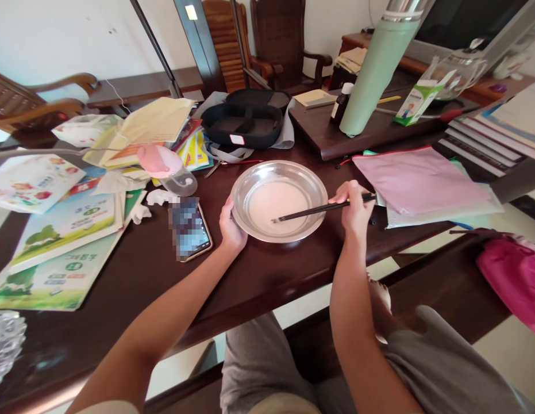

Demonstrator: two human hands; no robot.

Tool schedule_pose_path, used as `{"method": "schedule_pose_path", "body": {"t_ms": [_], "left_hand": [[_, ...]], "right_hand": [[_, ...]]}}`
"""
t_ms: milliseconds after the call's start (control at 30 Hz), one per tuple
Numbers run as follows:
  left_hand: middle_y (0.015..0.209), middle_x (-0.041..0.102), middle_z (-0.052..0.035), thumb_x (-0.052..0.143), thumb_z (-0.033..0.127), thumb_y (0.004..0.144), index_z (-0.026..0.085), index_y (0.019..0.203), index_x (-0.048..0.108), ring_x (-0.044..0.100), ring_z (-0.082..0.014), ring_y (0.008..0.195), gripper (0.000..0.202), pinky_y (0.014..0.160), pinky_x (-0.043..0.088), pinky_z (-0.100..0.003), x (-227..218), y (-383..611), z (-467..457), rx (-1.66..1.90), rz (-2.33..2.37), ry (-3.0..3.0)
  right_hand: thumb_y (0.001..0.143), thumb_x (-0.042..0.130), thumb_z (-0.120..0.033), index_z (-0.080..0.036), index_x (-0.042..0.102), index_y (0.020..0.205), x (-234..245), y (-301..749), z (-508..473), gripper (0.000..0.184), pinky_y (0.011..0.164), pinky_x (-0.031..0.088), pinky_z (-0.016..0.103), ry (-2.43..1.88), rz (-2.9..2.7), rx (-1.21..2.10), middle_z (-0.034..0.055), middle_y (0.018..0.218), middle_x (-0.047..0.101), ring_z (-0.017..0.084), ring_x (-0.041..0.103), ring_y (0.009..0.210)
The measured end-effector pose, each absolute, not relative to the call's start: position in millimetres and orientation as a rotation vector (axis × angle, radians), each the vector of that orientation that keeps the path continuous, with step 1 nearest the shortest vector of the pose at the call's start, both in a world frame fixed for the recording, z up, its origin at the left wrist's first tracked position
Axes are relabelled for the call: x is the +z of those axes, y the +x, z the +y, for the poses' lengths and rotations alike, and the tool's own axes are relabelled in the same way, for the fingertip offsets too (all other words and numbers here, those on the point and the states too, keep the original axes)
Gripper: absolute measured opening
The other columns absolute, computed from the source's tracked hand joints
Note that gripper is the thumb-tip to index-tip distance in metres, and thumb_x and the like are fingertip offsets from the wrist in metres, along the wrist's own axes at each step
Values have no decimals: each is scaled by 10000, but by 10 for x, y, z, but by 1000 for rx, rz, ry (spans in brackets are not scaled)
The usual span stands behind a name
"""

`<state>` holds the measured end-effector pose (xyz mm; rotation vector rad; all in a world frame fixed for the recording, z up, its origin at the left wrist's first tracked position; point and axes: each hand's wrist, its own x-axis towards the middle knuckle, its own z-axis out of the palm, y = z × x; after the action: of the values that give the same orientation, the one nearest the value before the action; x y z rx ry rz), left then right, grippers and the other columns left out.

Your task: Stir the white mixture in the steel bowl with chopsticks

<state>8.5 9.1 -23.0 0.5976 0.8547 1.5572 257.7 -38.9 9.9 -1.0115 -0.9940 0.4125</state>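
A shiny metal bowl (312,172) stands on the dark wooden table, with a milky white liquid (276,201) in its bottom. My left hand (231,225) grips the bowl's left rim, thumb along the side and the other fingers partly hidden under it. In my right hand (353,204), at the bowl's right side, is a pair of dark chopsticks (312,212). Their tips reach into the liquid near the bowl's middle. Left of the bowl lies a phone (190,229) with its screen lit and partly blurred out.
A tall green thermos (379,72) and a dark bottle (341,104) stand behind on the right. Papers and booklets (64,253) cover the left. An opened black case (243,123) lies at the back, a pink pouch (426,178) at right. Another person (426,351) is close by my right arm.
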Motion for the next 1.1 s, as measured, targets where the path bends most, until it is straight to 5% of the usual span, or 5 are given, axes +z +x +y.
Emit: {"method": "schedule_pose_path", "body": {"t_ms": [167,433,667,867,1100], "left_hand": [[989,811,-23,688,408,797,239,813,747,725,-257,1094,180,978,541,-336,-224,92,92,1564,844,605],[971,807,-26,695,427,779,238,794,724,728,-265,1070,192,974,538,-346,-229,84,85,1549,849,603],[978,809,-28,700,430,789,242,819,739,725,-269,1101,194,990,539,-347,-212,88,85,1553,858,613],[995,820,-26,691,399,787,236,774,741,732,-268,1097,170,980,557,-348,-243,81,93,1556,844,575],[1032,817,-21,678,398,817,246,858,768,721,-256,1151,181,1019,542,-348,-233,81,90,1554,839,599]], "right_hand": [[905,666,-639,-230,659,611,127,2514,-389,504,730,553,358,-1109,-1082,384,-10,611,659,172,687,623],[949,632,-581,-238,512,462,98,2603,-370,608,542,448,319,-941,-935,361,-29,434,502,136,524,437],[911,666,-630,-231,656,609,117,2539,-384,500,742,548,365,-1114,-1070,355,-11,610,657,176,683,628],[959,595,-612,-242,492,453,93,2619,-364,635,560,476,339,-960,-918,305,-22,429,499,145,525,435],[918,677,-602,-234,669,611,118,2518,-383,480,710,540,357,-1075,-1088,397,-17,611,654,174,684,615]]}}
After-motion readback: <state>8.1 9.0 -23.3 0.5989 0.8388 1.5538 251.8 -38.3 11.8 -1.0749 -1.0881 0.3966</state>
